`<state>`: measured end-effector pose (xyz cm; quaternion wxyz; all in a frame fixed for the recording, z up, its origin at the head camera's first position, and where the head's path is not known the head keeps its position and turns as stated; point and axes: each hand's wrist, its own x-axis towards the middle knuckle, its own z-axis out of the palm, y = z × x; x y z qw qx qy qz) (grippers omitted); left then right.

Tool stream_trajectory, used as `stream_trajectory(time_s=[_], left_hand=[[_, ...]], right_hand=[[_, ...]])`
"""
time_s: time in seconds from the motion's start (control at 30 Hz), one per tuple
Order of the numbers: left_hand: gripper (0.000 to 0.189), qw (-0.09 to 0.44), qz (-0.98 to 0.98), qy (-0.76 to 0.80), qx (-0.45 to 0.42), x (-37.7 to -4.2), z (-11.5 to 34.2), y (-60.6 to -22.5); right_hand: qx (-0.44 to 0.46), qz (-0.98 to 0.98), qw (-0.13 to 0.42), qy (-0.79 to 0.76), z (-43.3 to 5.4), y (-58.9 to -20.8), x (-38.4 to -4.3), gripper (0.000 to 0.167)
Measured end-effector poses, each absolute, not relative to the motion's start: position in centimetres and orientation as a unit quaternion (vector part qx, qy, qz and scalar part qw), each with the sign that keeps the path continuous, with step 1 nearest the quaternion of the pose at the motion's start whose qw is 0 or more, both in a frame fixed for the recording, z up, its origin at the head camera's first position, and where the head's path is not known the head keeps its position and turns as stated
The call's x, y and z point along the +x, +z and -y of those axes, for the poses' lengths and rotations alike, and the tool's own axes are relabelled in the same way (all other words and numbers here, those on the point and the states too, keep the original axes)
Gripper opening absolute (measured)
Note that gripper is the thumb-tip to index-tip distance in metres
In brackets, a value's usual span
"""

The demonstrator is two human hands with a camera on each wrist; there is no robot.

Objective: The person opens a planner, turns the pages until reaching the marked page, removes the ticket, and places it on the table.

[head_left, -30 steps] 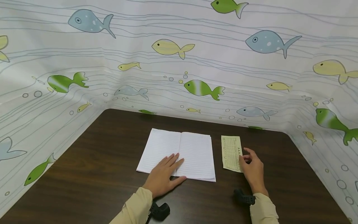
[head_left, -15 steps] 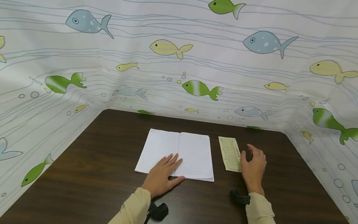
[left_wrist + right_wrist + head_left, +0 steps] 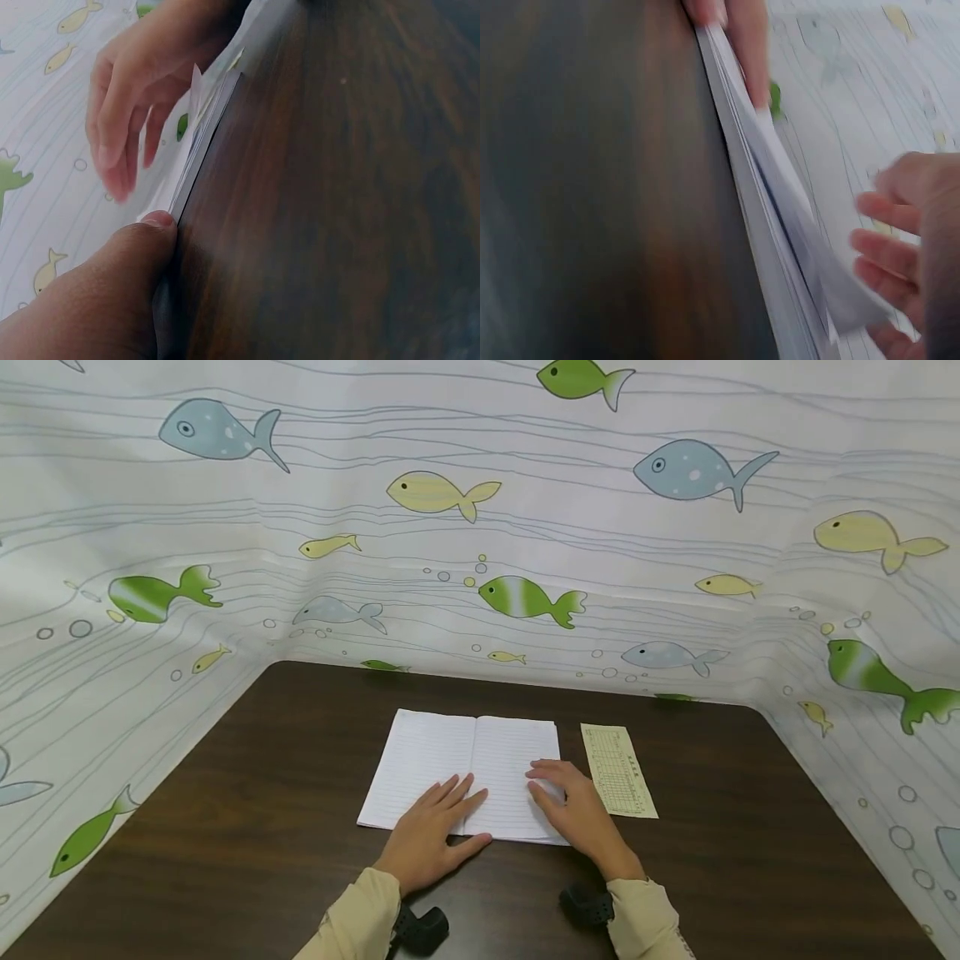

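Observation:
An open lined notebook lies flat on the dark wooden table, blank pages up. My left hand rests on its lower middle with fingers spread, the thumb along the near edge. Over the right page hovers my right hand, fingers loosely bent and holding nothing. In the right wrist view, that hand's fingers are close to the lifted corner of the top pages. To the right of the notebook lies a pale yellow printed slip, partly beside the right wrist.
The dark wooden table extends on both sides of the notebook. A white curtain printed with fish surrounds its back and sides. Black wrist cameras are strapped at both sleeves.
My right hand has let go of the yellow slip and moved left over the notebook's right page. The slip now lies flat on the table. The left hand stays in place.

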<state>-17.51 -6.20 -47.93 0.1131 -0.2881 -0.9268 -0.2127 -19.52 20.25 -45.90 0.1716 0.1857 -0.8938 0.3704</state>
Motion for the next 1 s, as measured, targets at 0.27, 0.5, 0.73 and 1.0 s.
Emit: stream_trajectory(time_s=[0.27,0.5,0.73,1.0], left_hand=[[0.067,0.103,0.926,-0.221,-0.288,-17.7,6.1,-48.1],[0.066,0.111,0.923,-0.225,-0.293,-17.6,6.3,-48.1],[0.065,0.106,0.924,-0.219,-0.293,-17.6,6.4,-48.0],[0.063,0.095,0.924,-0.227,-0.292,-17.6,6.4,-48.0]], right_hand=[[0.216,0.901,0.118,0.357,-19.2,-46.5,-19.3,0.016],[0.228,0.906,0.096,0.343,-18.9,-46.8,-19.4,0.023],[0.194,0.909,0.127,0.347,-18.6,-47.0,-19.0,0.03],[0.191,0.909,0.119,0.351,-18.3,-47.2,-18.6,0.036]])
